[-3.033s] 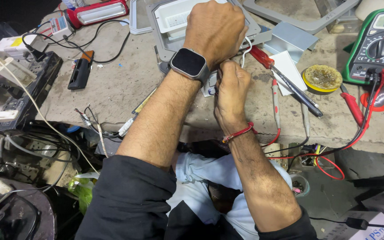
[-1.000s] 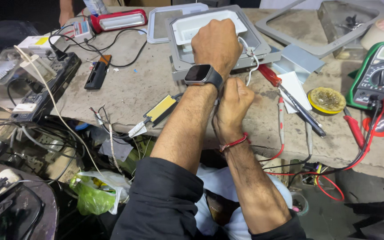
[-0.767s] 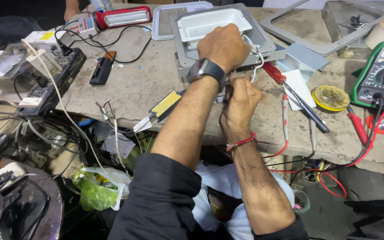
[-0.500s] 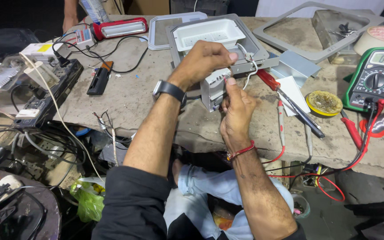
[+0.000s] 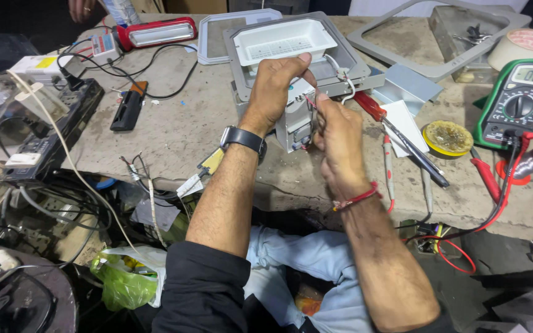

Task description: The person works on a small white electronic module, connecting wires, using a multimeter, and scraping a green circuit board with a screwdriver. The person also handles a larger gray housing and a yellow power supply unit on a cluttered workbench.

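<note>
From the head camera, the left hand (image 5: pixel 274 86) is clamping the small white driver box (image 5: pixel 298 117) against the grey floodlight housing (image 5: pixel 291 46) at the desk (image 5: pixel 180 135) edge, while the right hand (image 5: pixel 339 139) is pinching thin wires (image 5: pixel 311 100). The person is best off keeping the box steady and the pull gentle.

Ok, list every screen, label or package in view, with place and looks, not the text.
Meter screen: far right, grey rectangle in a green case.
Yellow label: far left, on a white box.
Tape roll: top right, pale ring.
Green bag: under the bench, crumpled.
</note>
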`<state>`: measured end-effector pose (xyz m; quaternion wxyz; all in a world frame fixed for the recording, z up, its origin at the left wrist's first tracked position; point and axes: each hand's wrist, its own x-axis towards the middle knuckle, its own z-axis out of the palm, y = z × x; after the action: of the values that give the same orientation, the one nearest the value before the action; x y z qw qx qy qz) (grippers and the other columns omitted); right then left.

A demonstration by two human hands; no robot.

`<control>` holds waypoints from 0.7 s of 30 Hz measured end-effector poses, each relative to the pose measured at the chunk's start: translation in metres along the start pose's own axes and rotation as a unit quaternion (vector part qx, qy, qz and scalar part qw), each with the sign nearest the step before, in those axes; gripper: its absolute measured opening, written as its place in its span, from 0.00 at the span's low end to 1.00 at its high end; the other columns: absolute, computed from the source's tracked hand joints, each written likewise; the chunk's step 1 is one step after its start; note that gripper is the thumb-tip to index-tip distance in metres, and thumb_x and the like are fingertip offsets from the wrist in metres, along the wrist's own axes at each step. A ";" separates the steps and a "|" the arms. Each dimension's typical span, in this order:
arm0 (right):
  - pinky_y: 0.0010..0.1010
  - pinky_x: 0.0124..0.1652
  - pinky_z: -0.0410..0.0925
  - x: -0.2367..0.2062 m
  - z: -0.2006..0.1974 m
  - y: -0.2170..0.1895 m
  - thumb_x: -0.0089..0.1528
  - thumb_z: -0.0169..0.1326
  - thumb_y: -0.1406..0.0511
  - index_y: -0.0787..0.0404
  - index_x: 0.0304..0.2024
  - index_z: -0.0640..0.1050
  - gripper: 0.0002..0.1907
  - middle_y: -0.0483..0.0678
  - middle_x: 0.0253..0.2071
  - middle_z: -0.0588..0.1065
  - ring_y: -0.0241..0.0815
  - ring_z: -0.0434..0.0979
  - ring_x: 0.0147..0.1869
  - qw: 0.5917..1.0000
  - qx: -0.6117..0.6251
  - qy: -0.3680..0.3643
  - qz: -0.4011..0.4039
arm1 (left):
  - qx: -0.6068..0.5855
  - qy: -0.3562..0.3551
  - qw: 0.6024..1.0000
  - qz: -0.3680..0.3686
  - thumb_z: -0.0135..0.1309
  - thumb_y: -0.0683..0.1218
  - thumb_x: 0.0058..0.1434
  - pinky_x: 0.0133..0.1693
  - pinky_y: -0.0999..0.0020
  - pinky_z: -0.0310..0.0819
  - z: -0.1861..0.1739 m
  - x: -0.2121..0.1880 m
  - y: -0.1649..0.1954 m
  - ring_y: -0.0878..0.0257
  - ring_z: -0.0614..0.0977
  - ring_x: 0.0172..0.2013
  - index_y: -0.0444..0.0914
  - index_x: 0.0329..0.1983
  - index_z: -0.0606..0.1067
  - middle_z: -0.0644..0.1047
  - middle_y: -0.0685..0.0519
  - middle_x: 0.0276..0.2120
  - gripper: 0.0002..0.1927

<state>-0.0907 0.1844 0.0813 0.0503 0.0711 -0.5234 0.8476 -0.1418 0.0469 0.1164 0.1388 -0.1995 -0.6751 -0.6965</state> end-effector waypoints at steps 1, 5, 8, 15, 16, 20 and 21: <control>0.21 0.19 0.52 0.000 0.003 0.005 0.66 0.58 0.62 0.58 0.25 0.74 0.15 0.36 0.20 0.66 0.26 0.59 0.18 0.998 0.039 0.039 -0.011 | 0.021 -0.002 1.000 0.014 0.54 0.52 0.64 0.31 0.69 0.68 0.002 0.001 -0.002 0.66 0.73 0.23 0.31 0.25 0.82 0.78 0.50 0.21 0.21; 0.24 0.17 0.48 -0.002 0.011 0.030 0.64 0.60 0.63 0.58 0.24 0.74 0.14 0.37 0.18 0.65 0.27 0.55 0.16 0.987 0.120 0.086 -0.067 | 0.011 0.030 0.999 -0.013 0.54 0.47 0.57 0.33 0.70 0.74 0.005 0.006 -0.004 0.67 0.78 0.24 0.31 0.25 0.83 0.82 0.51 0.23 0.15; 0.25 0.17 0.46 -0.003 0.007 0.039 0.65 0.60 0.65 0.58 0.22 0.73 0.16 0.36 0.16 0.62 0.26 0.52 0.16 0.983 0.144 0.080 -0.081 | -0.023 0.040 0.999 -0.026 0.53 0.44 0.57 0.33 0.70 0.76 0.009 0.011 -0.002 0.65 0.80 0.25 0.30 0.25 0.82 0.82 0.50 0.23 0.13; 0.25 0.18 0.46 -0.005 -0.006 0.038 0.65 0.57 0.67 0.58 0.19 0.71 0.19 0.37 0.16 0.61 0.27 0.52 0.16 0.981 0.147 0.048 -0.117 | -0.042 0.029 0.997 -0.064 0.53 0.41 0.56 0.29 0.68 0.78 0.020 0.013 -0.002 0.63 0.82 0.24 0.27 0.25 0.81 0.82 0.46 0.25 0.12; 0.26 0.18 0.47 -0.005 -0.006 0.038 0.65 0.57 0.67 0.58 0.18 0.71 0.19 0.37 0.16 0.61 0.28 0.52 0.16 0.981 0.144 0.044 -0.126 | -0.048 0.034 0.996 -0.065 0.53 0.41 0.55 0.28 0.67 0.78 0.018 0.015 0.000 0.62 0.83 0.23 0.27 0.25 0.80 0.82 0.45 0.24 0.11; 0.27 0.19 0.47 -0.004 -0.005 0.038 0.66 0.57 0.68 0.57 0.17 0.68 0.21 0.38 0.15 0.61 0.29 0.52 0.16 0.981 0.148 0.028 -0.122 | -0.027 0.057 0.992 -0.108 0.53 0.42 0.55 0.27 0.67 0.81 0.014 0.014 0.004 0.61 0.84 0.22 0.28 0.26 0.81 0.82 0.45 0.23 0.11; 0.27 0.19 0.47 -0.004 -0.005 0.038 0.65 0.57 0.68 0.57 0.17 0.69 0.21 0.38 0.15 0.61 0.29 0.52 0.16 0.981 0.145 0.026 -0.125 | -0.022 0.057 0.992 -0.108 0.54 0.42 0.55 0.27 0.67 0.80 0.014 0.014 0.005 0.61 0.84 0.22 0.28 0.26 0.81 0.82 0.45 0.23 0.12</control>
<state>-0.0935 0.1720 0.0449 0.1588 0.1203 -0.3808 0.9029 -0.1509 0.0613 0.1274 0.0962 -0.0886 -0.6682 -0.7324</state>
